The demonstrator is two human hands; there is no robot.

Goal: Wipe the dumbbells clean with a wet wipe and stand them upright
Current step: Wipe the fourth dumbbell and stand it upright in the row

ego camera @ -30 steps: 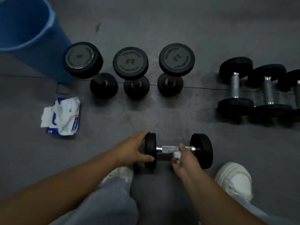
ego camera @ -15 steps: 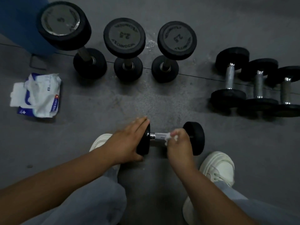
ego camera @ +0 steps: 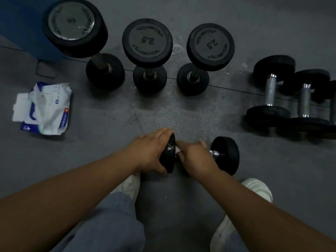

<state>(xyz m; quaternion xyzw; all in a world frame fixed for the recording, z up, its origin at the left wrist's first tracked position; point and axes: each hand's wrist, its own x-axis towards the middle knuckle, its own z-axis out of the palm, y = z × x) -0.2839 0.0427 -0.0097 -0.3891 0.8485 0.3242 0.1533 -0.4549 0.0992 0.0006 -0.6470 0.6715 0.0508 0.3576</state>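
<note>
Now left grip [ego camera: 149, 151] round dumbbell [ego camera: 226, 155], right grip [ego camera: 196, 159] round wipe [ego camera: 177, 150]; wipes [ego camera: 20, 108] in pack [ego camera: 52, 106].

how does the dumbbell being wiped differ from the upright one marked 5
The wiped dumbbell lies on its side; the dumbbell marked 5 stands on end. The wiped dumbbell is held by the left hand and right hand; the dumbbell marked 5 is untouched, with a shiny silver cap. Both have black heads.
</note>
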